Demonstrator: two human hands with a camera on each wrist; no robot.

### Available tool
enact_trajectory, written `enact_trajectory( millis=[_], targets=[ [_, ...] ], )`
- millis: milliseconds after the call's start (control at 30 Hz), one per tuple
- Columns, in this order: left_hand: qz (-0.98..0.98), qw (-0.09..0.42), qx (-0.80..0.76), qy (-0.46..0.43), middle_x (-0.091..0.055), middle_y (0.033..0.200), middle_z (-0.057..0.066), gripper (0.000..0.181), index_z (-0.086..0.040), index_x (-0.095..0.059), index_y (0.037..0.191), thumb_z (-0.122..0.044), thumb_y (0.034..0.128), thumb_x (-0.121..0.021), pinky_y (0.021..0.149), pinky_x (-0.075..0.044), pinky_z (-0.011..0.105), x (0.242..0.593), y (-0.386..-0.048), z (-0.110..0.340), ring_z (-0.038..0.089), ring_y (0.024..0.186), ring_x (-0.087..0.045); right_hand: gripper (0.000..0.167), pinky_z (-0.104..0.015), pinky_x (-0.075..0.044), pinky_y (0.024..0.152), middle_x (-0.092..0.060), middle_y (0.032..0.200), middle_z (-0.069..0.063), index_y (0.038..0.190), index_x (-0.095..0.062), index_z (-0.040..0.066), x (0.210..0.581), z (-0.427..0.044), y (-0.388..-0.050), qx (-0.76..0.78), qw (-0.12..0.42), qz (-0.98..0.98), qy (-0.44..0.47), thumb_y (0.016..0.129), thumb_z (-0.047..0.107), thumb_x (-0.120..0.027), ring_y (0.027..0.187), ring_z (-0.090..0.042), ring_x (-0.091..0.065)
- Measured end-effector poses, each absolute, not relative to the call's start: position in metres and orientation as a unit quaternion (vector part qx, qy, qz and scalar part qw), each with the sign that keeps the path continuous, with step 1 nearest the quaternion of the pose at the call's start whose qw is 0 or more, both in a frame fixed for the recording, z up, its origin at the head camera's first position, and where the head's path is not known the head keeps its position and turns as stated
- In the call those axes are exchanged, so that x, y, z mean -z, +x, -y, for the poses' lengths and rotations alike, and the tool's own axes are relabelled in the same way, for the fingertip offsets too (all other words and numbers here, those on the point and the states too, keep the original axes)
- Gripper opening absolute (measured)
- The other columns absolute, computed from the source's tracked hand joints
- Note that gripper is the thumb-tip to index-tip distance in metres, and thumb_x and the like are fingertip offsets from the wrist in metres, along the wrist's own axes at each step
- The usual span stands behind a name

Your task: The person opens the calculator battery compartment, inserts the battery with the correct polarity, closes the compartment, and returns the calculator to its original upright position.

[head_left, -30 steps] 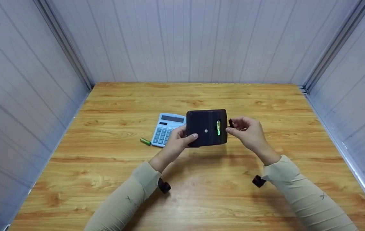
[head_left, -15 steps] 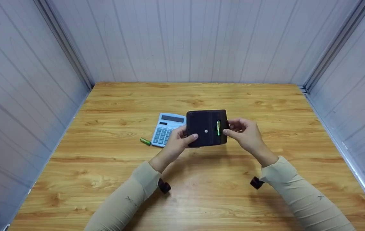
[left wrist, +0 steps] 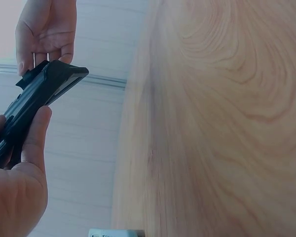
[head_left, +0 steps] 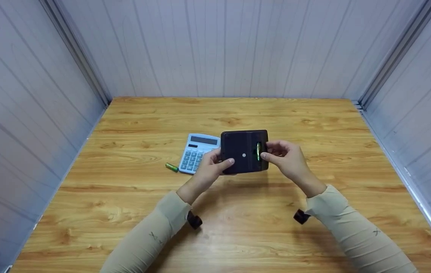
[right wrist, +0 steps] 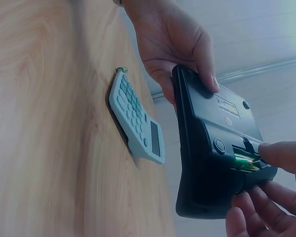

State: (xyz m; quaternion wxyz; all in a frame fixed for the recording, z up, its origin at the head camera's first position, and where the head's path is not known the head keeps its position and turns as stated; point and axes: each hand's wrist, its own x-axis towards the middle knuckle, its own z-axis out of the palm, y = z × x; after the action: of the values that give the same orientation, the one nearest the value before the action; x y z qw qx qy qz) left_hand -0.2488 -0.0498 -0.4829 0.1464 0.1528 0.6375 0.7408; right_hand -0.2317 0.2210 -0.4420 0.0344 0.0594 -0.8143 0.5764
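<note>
My left hand (head_left: 211,165) grips the left side of a black calculator (head_left: 236,144), its thumb on the back face, which is turned up toward me. Near the right edge of that back is an uncovered battery slot with a green battery (right wrist: 245,163) lying in it. At the slot, my right hand (head_left: 288,159) pinches a small black cover (left wrist: 33,74) between thumb and fingers, mostly hidden in the head view. A light blue calculator (head_left: 190,157) lies face up on the table behind my left hand. Beside its lower left corner is another green battery (head_left: 171,167).
The wooden table (head_left: 143,212) is enclosed by pale panelled walls (head_left: 223,49) at the back and both sides. A dark wrist-worn block (head_left: 194,220) hangs under the left cuff, with another block (head_left: 301,216) under the right.
My right hand has moved left, bringing the small cover from beside the black calculator to its battery slot. The thumb now reaches over the calculator's right edge. The left hand stays almost still.
</note>
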Motion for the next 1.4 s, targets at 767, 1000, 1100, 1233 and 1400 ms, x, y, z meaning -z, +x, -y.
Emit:
enact_trajectory(
  millis=[767,1000,1100,1233,1400],
  targets=[
    [-0.642,0.133,-0.740,0.150,-0.076,0.122,0.015,0.040,0.001,-0.064,0.145,-0.002,0.1050,-0.066,0.093,-0.067,0.036,0.4861,-0.2476,0.0471,0.018,0.109,-0.075,0.033,-0.020,-0.065,0.076,-0.077,0.098,-0.004,0.125,-0.071,-0.014,0.4402,-0.2148,-0.2311,-0.628,0.012,0.776,0.051,0.096,0.001,-0.079,0.082,-0.006,-0.073],
    [-0.640,0.139,-0.741,0.152,-0.075,0.125,0.016,0.040,0.000,-0.064,0.146,-0.004,0.1058,-0.066,0.094,-0.067,0.037,0.4851,-0.2480,0.0473,0.019,0.110,-0.076,0.032,-0.020,-0.064,0.073,-0.076,0.095,-0.001,0.122,-0.073,-0.012,0.4405,-0.2135,-0.2309,-0.623,0.026,0.781,0.046,0.096,0.004,-0.081,0.079,-0.006,-0.072],
    [-0.639,0.140,-0.740,0.156,-0.075,0.127,0.018,0.041,0.000,-0.063,0.147,-0.005,0.1063,-0.066,0.095,-0.067,0.038,0.4853,-0.2477,0.0474,0.020,0.111,-0.076,0.032,-0.020,-0.065,0.073,-0.076,0.098,-0.005,0.123,-0.072,-0.012,0.4407,-0.2133,-0.2302,-0.620,0.026,0.783,0.053,0.096,0.004,-0.081,0.080,-0.007,-0.073],
    [-0.639,0.139,-0.739,0.162,-0.075,0.125,0.017,0.041,0.001,-0.063,0.147,-0.004,0.1059,-0.066,0.094,-0.067,0.037,0.4853,-0.2468,0.0474,0.019,0.110,-0.076,0.033,-0.020,-0.065,0.074,-0.075,0.100,-0.007,0.121,-0.072,-0.011,0.4424,-0.2136,-0.2308,-0.607,0.030,0.792,0.059,0.094,0.006,-0.084,0.081,-0.009,-0.071],
    [-0.638,0.130,-0.741,0.163,-0.075,0.121,0.015,0.041,0.004,-0.063,0.145,-0.001,0.1044,-0.066,0.092,-0.068,0.035,0.4845,-0.2467,0.0463,0.016,0.107,-0.076,0.033,-0.019,-0.061,0.072,-0.074,0.096,-0.004,0.115,-0.072,-0.007,0.4442,-0.2133,-0.2334,-0.586,0.044,0.807,0.053,0.091,0.009,-0.088,0.081,-0.010,-0.068]
  ],
)
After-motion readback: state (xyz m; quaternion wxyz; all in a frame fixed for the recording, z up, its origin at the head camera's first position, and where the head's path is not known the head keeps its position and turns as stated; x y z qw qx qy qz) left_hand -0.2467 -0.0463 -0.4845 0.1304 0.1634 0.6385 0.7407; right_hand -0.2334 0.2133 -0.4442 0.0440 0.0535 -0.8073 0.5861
